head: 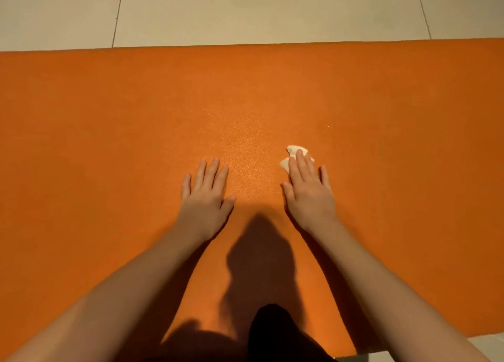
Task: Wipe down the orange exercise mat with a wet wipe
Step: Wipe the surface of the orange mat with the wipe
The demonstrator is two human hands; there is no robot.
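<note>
The orange exercise mat (136, 110) stretches across the whole view on a tiled floor. My right hand (308, 189) lies flat with straight fingers and presses a small crumpled white wet wipe (293, 151) onto the mat; most of the wipe is hidden under the fingers. My left hand (206, 192) rests flat on the bare mat, fingers spread, about a hand's width left of the right one, touching nothing else.
Beige floor tiles (245, 9) lie beyond the mat's far edge, and a strip of floor (485, 342) shows at the near right corner. A dark clothed knee (275, 331) sits on the mat near me, with my shadow in front of it.
</note>
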